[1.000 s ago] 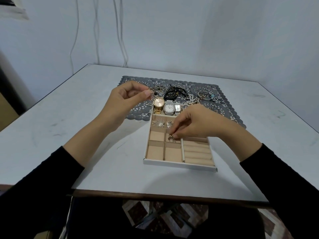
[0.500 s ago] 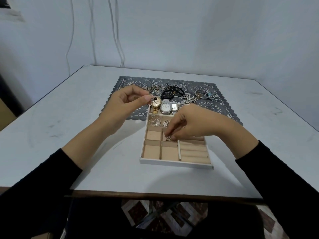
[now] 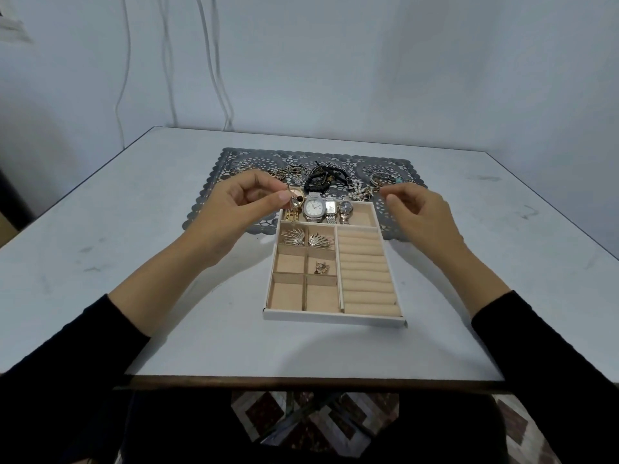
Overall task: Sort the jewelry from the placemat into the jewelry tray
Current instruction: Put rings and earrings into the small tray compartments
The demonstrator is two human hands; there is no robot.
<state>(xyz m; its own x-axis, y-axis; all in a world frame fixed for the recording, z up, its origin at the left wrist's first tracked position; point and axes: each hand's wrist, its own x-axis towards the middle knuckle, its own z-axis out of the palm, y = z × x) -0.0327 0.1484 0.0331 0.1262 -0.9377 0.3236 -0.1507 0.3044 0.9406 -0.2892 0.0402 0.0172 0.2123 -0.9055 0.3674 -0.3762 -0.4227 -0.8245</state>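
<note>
A beige jewelry tray (image 3: 335, 319) lies on the table in front of a dark lace placemat (image 3: 231, 162). Several watches (image 3: 314, 208) fill its far compartment. Two fan-shaped earrings (image 3: 306, 238) sit in the upper small cells, and a small gold earring (image 3: 322, 267) lies in the middle right cell. My left hand (image 3: 239, 209) pinches a small dangling earring (image 3: 294, 204) above the tray's far left corner. My right hand (image 3: 420, 214) hovers empty beside the tray's far right corner, fingers loosely curled. Bracelets and a black beaded piece (image 3: 321, 179) remain on the placemat.
The white table (image 3: 134, 262) has its front edge close to me. Cables (image 3: 214, 61) hang down the wall behind. Rings and a bangle (image 3: 382, 177) lie on the placemat's right part, just beyond my right fingertips.
My right hand let go of the small gold earring in the middle right cell and rose back toward the placemat's right side. My left hand stayed put, still pinching its earring.
</note>
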